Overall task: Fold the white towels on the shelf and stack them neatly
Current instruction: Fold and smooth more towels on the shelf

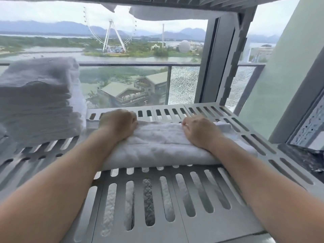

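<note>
A white towel (157, 146) lies folded into a long band across the middle of the slotted grey shelf (175, 199). My left hand (118, 124) rests on its far left end with the fingers curled over the far edge. My right hand (198, 129) grips the far edge near the right end in the same way. Both forearms lie over the towel. A stack of several folded white towels (38, 102) stands at the left of the shelf, apart from the towel under my hands.
Another white towel (166, 14) hangs over the edge of the shelf above. Behind the shelf is a window with a grey frame post (217, 64) at the right. A dark ledge (305, 158) sits beside the shelf's right edge.
</note>
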